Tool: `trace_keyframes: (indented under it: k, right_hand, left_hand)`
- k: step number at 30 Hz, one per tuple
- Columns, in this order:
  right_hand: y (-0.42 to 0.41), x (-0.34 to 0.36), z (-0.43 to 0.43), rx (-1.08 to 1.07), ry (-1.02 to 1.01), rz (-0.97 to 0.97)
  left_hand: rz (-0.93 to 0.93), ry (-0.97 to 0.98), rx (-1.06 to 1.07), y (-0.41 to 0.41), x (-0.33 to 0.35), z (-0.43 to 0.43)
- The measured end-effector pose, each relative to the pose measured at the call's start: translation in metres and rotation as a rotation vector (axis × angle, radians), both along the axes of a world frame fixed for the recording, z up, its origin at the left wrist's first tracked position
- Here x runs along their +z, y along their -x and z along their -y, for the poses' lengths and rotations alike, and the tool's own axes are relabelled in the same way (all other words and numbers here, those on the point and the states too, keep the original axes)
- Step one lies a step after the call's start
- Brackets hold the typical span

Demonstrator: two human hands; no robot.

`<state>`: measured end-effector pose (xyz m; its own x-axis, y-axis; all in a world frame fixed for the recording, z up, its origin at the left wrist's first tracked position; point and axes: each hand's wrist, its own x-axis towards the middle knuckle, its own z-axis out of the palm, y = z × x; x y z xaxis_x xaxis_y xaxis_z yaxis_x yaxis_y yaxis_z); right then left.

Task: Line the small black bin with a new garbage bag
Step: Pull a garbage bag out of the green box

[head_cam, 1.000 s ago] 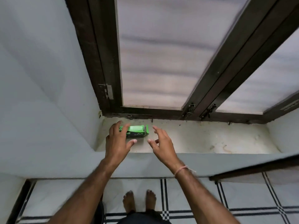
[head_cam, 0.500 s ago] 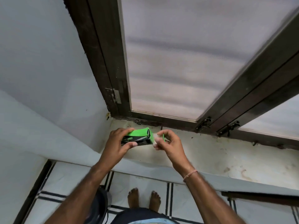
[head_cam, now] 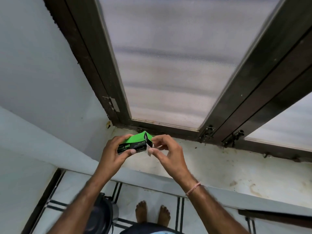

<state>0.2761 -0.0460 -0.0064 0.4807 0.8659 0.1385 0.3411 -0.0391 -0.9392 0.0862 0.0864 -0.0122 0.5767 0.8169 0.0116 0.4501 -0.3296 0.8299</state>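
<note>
A green and black box of garbage bags [head_cam: 135, 143] is held in the air above the window sill. My left hand [head_cam: 113, 153] grips its left end. My right hand [head_cam: 166, 153] pinches the opened end flap [head_cam: 150, 149] of the box between thumb and fingers. The small black bin [head_cam: 99, 215] stands on the floor below, partly hidden behind my left forearm; only part of its rim and side shows.
The stained white window sill [head_cam: 219, 166] runs under a dark wooden window frame [head_cam: 168, 130] with mesh shutters. A white wall [head_cam: 33, 81] closes in on the left. My bare feet [head_cam: 152, 213] stand on tiled floor beside the bin.
My left hand picked the box up off the sill and lifted it. My right hand came to its right end and pulled the flap open.
</note>
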Motion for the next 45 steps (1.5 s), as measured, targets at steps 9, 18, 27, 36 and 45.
trace_keyframes:
  k: [9, 18, 27, 36, 45]
  right_hand:
    - [0.014, 0.011, 0.002, -0.008, -0.11, -0.073]
    - [0.007, 0.012, 0.006, -0.009, 0.009, -0.126]
    - [-0.004, 0.004, 0.008, 0.15, 0.066, -0.939]
    - [-0.011, -0.005, 0.003, -0.029, -0.04, -1.188]
    - [-0.022, -0.014, 0.041, -0.145, 0.174, -0.714]
  left_hand:
    - [0.039, -0.017, 0.088, 0.0, 0.003, 0.012]
    - [-0.05, -0.106, 0.056, -0.004, 0.012, 0.014]
    - [-0.486, -0.773, -0.264, -0.039, 0.07, 0.012]
    - [-0.561, -0.781, -0.265, -0.047, 0.096, -0.009]
    - [-0.46, -0.347, -0.189, -0.015, -0.003, -0.022]
